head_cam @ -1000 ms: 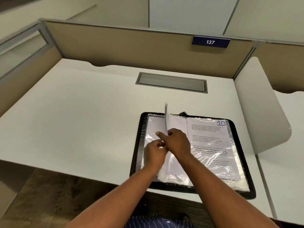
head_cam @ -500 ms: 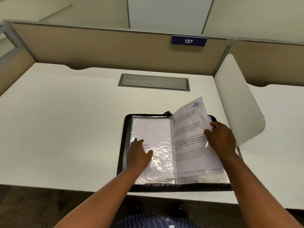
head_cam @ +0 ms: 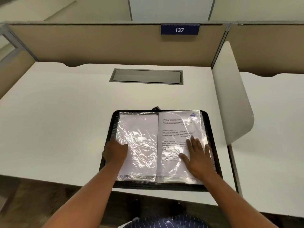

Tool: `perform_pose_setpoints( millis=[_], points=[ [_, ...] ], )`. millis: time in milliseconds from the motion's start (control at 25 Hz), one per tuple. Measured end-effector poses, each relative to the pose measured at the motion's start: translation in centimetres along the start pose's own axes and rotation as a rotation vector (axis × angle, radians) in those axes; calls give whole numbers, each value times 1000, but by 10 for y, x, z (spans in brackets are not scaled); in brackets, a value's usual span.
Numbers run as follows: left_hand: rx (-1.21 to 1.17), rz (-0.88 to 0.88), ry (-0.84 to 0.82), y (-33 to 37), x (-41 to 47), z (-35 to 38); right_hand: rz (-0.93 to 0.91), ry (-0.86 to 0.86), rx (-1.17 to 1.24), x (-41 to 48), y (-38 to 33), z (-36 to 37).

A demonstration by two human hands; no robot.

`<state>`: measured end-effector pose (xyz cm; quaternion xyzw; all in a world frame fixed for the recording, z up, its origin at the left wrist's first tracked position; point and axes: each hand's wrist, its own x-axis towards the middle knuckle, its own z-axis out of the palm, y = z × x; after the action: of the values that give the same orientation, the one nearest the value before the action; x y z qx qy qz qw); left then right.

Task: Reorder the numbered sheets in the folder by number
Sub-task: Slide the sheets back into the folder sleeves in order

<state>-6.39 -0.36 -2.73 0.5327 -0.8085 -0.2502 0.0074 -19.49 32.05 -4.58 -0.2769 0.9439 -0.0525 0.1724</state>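
A black folder (head_cam: pixel 212 129) lies open on the white desk near its front edge. Its right page is a plastic sleeve holding a printed sheet marked 4 (head_cam: pixel 177 127) in blue at the top right corner. The left page (head_cam: pixel 139 137) shows the blank back of a sheet under crinkled, shiny plastic. My left hand (head_cam: pixel 115 151) rests flat on the left page's outer edge. My right hand (head_cam: pixel 197 155) lies flat with fingers spread on the lower part of sheet 4. Neither hand holds anything.
The white desk (head_cam: pixel 65 120) has a grey cable hatch (head_cam: pixel 146 76) behind the folder. Beige partition walls enclose the back and left, with a blue sign reading 137 (head_cam: pixel 179 30). A white curved divider (head_cam: pixel 230 99) stands at the right.
The sleeve with sheet 4 was turned over to the right and now lies flat, covering sheet 10. My right hand went from lifting its edge to pressing it down. The left hand slid outward.
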Motion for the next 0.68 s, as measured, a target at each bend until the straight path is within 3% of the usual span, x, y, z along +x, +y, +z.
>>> perform_pose_setpoints(
  millis=[160,360,680],
  points=[
    [-105,-198,-62,3,15,-9,-19,-18,-25,-1,5,9],
    [-109,-318,-117,8,13,-11,-28,21,30,6,1,1],
    [-186,-309,-153,-10,23,-18,-128,168,134,20,-71,-18]
  ],
)
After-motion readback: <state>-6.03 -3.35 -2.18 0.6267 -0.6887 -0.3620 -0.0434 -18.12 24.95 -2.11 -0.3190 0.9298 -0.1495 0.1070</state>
